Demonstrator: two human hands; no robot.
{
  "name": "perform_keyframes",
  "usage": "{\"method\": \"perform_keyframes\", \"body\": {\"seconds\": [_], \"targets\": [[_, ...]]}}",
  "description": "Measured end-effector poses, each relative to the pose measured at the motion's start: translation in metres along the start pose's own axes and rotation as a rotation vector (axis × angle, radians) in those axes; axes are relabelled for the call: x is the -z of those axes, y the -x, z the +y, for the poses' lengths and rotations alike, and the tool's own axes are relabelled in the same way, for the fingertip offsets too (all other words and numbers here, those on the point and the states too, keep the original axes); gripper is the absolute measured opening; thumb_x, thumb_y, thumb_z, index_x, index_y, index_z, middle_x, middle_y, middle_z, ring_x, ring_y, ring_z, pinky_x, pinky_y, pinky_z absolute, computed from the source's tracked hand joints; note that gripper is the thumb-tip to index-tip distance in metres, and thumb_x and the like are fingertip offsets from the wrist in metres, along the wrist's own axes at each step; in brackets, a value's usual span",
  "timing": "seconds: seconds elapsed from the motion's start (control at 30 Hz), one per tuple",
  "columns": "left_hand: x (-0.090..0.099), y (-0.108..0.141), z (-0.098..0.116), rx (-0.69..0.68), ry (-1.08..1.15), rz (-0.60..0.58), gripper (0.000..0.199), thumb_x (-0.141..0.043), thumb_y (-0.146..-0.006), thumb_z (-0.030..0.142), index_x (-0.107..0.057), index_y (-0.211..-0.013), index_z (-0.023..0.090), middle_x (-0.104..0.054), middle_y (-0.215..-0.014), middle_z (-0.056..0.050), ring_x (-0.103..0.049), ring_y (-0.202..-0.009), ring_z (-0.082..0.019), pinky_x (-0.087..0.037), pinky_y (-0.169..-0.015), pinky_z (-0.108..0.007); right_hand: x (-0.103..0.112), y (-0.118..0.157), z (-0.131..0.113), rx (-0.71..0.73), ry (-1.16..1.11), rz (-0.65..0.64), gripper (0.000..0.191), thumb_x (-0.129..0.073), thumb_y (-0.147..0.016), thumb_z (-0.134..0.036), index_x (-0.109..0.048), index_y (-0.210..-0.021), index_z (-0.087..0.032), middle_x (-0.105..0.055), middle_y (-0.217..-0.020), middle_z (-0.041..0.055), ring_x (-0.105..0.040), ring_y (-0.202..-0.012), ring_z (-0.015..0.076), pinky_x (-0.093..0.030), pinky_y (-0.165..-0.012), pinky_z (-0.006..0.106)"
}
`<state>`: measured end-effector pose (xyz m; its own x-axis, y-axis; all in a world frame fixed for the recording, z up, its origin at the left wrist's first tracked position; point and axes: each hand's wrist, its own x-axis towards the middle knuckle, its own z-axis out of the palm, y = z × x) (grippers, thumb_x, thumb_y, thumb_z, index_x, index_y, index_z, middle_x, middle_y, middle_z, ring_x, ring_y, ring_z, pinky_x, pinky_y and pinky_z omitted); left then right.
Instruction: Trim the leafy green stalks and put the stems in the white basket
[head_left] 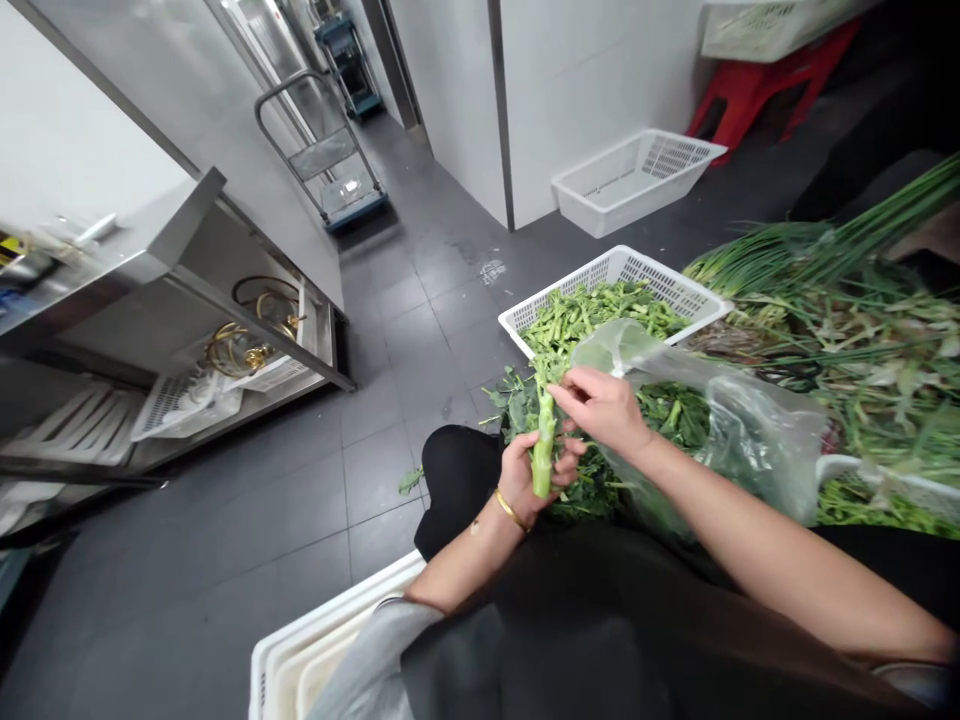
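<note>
A thick green vegetable stalk point(543, 450), which looks like Chinese broccoli, stands nearly upright with its cut end toward me. My left hand point(521, 475), with a gold bangle at the wrist, is wrapped around its lower part. At its upper side, my right hand point(600, 405) is closed, the fingertips pinching at the stalk; any small leaf between them is hidden. Just beyond is a white basket point(705, 305) of trimmed green stems point(600, 305). Beneath and beside my hands are dark leaves point(517, 400) and a clear plastic bag point(757, 430) with more greens inside.
Scallions point(787, 260) are heaped at the right, near another basket of greens point(885, 505). A white basket point(622, 190) and red stool point(750, 95) stand by the wall. Steel shelving point(262, 320) runs along the left; a trolley point(337, 170) stands farther back. Stacked white baskets point(300, 640) are beside me.
</note>
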<state>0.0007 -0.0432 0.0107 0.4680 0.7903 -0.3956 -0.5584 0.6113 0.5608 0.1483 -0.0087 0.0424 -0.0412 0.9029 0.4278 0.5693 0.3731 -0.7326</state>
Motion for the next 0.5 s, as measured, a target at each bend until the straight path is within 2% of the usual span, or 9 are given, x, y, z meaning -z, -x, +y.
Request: {"method": "perform_keyframes", "body": {"seconds": [0.07, 0.13, 0.23, 0.3, 0.37, 0.43, 0.5], "targets": [[0.0, -0.001, -0.001, -0.01, -0.021, 0.015, 0.032, -0.063, -0.069, 0.043, -0.06, -0.068, 0.011, -0.051, -0.056, -0.002, -0.041, -0.047, -0.008, -0.028, -0.042, -0.021, 0.002, 0.006, 0.001, 0.142, 0.166, -0.021, 0.029, -0.051, -0.085, -0.032, -0.049, -0.059, -0.019, -0.057, -0.065, 0.002, -0.048, -0.056, 0.0109, -0.035, -0.055, 0.024], [-0.001, 0.0, -0.001, -0.104, -0.119, 0.117, 0.033, -0.07, -0.066, 0.042, -0.057, -0.061, 0.012, -0.05, -0.053, -0.001, -0.044, -0.048, -0.008, -0.033, -0.046, -0.021, 0.006, 0.01, 0.0, 0.149, 0.192, -0.052, 0.028, -0.051, -0.085, -0.033, -0.05, -0.06, -0.02, -0.058, -0.066, 0.0027, -0.049, -0.057, 0.0115, -0.035, -0.057, 0.025], [-0.001, 0.001, 0.0, -0.275, -0.327, 0.259, 0.032, -0.079, -0.059, 0.038, -0.061, -0.065, 0.013, -0.057, -0.058, -0.001, -0.05, -0.053, -0.01, -0.042, -0.057, -0.024, 0.012, 0.009, -0.003, -0.121, -0.007, -0.172, 0.032, -0.051, -0.085, -0.042, -0.047, -0.062, -0.021, -0.056, -0.055, -0.0001, -0.051, -0.052, 0.0123, -0.037, -0.055, 0.025], [-0.002, 0.002, 0.001, -0.403, -0.505, 0.273, 0.03, -0.082, -0.056, 0.034, -0.064, -0.07, 0.014, -0.062, -0.066, -0.001, -0.055, -0.06, -0.012, -0.047, -0.066, -0.028, 0.013, 0.004, -0.004, -0.338, -0.162, -0.3, 0.036, -0.054, -0.081, -0.051, -0.045, -0.063, -0.021, -0.055, -0.048, -0.0017, -0.05, -0.046, 0.0129, -0.038, -0.051, 0.025], [-0.003, 0.002, 0.001, -0.508, -0.658, 0.267, 0.028, -0.083, -0.053, 0.029, -0.066, -0.071, 0.016, -0.065, -0.073, -0.002, -0.058, -0.069, -0.014, -0.048, -0.074, -0.03, 0.014, -0.002, -0.003, -0.462, -0.209, -0.379, 0.041, -0.056, -0.078, -0.057, -0.044, -0.062, -0.022, -0.055, -0.046, -0.0012, -0.051, -0.043, 0.0138, -0.038, -0.05, 0.025], [-0.004, 0.002, -0.001, -0.501, -0.667, 0.28, 0.028, -0.084, -0.053, 0.028, -0.066, -0.071, 0.017, -0.065, -0.073, -0.002, -0.058, -0.068, -0.014, -0.048, -0.072, -0.029, 0.012, -0.005, -0.002, -0.44, -0.089, -0.379, 0.042, -0.053, -0.08, -0.056, -0.043, -0.06, -0.021, -0.054, -0.045, -0.0006, -0.05, -0.043, 0.0138, -0.036, -0.05, 0.025], [-0.006, 0.001, -0.006, -0.373, -0.54, 0.303, 0.028, -0.082, -0.055, 0.031, -0.064, -0.07, 0.015, -0.061, -0.064, -0.001, -0.054, -0.057, -0.011, -0.047, -0.06, -0.026, 0.01, -0.002, -0.001, -0.303, 0.166, -0.302, 0.037, -0.049, -0.086, -0.047, -0.045, -0.06, -0.02, -0.055, -0.049, 0.0012, -0.049, -0.045, 0.0136, -0.031, -0.049, 0.025]]}}
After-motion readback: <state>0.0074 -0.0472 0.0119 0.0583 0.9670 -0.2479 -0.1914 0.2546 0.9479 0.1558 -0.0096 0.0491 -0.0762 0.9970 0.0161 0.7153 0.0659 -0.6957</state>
